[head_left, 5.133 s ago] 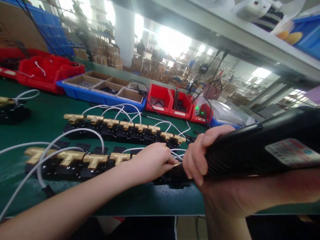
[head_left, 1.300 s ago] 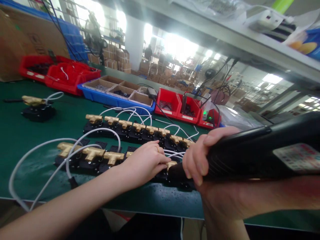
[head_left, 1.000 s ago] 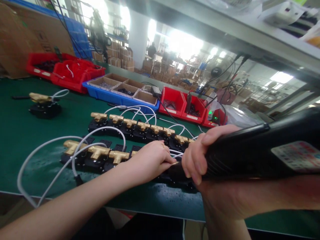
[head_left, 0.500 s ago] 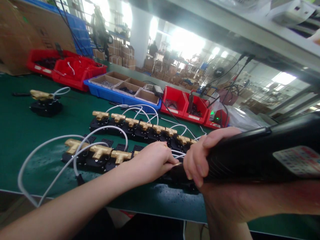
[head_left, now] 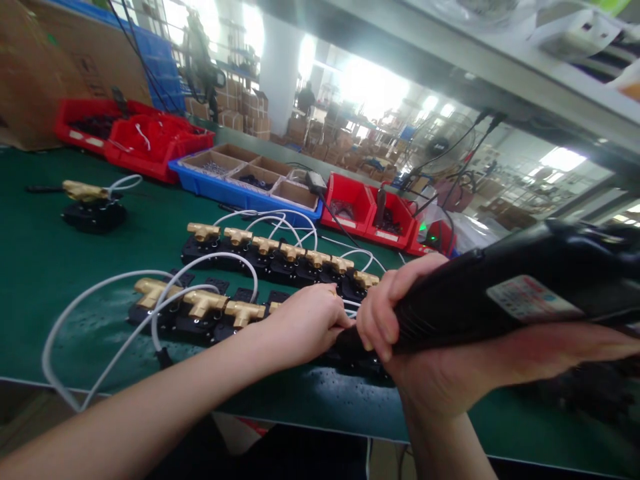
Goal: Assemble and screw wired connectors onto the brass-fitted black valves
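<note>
My right hand (head_left: 400, 320) is wrapped round a black electric screwdriver (head_left: 475, 300) with a label on its side. The tool slants down to the left, its front end near my left hand. My left hand (head_left: 310, 320) is closed at that front end, over the front row of valves; what its fingers pinch is hidden. In that row, brass tee-shaped valves (head_left: 203, 303) sit on black actuator boxes (head_left: 187, 327) with grey cables (head_left: 100, 287). Behind it runs a second row of brass valves (head_left: 265, 245) on black bases.
A blue divided tray (head_left: 240, 193) with small parts stands behind the rows. Red bins (head_left: 350, 200) are at its right, more red bins (head_left: 155, 143) at its left. One separate valve unit (head_left: 93, 207) lies at the left of the green table (head_left: 40, 253). A shelf overhangs above.
The screwdriver and my right hand have shifted slightly left, and the tool's rear end shows more. My left hand stays nearly in place.
</note>
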A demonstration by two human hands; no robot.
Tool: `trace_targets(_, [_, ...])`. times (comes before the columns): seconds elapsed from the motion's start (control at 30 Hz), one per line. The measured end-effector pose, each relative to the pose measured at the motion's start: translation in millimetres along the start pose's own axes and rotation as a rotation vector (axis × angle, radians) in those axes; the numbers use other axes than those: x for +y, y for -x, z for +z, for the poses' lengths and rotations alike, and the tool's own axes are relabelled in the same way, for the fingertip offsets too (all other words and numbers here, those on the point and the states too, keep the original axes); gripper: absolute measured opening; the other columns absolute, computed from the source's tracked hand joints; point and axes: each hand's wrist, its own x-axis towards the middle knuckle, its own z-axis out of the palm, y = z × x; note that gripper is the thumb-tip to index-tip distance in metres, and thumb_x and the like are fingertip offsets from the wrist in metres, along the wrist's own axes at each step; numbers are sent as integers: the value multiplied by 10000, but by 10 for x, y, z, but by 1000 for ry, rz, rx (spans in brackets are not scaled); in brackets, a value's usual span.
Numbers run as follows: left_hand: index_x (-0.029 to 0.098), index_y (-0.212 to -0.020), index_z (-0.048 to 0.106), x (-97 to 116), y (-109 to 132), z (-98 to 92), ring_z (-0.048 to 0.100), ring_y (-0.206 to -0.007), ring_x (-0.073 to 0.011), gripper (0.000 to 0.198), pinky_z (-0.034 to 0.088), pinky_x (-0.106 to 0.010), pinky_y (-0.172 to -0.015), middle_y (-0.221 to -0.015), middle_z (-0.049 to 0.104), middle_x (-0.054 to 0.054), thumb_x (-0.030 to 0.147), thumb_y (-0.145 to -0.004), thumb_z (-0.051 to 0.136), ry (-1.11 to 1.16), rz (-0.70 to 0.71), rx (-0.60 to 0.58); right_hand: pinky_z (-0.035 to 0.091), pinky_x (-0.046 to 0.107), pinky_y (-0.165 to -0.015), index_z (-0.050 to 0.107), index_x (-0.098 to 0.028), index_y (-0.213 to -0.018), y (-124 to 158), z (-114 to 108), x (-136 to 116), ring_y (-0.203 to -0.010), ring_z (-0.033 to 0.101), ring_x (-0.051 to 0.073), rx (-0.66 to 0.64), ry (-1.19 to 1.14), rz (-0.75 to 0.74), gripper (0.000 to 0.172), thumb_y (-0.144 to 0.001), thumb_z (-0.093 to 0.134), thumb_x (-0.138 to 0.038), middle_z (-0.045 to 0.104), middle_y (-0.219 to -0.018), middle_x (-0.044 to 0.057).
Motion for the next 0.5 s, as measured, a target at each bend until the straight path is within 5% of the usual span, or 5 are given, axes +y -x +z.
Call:
trace_targets(0.2, [225, -828, 771, 30, 103, -87, 692, -877, -179, 196, 340, -475, -1167, -866, 767, 0, 62, -863, 668, 81, 37, -10, 379, 221, -357, 692, -149, -840, 12, -62, -70, -361, 484, 116, -58, -43, -164, 642, -862, 520, -767, 553, -527, -13])
trace_targets(0.5, [196, -1025, 762, -43, 454, -196, 649, -971, -227, 163, 488, -385, -913, -1018, 737, -54, 147, -917, 650, 72, -31, 67, 394, 215, -333, 688, -127, -779, -18, 40, -1, -346, 497, 130, -62, -87, -160, 506, -844, 684, -628, 591, -508, 10])
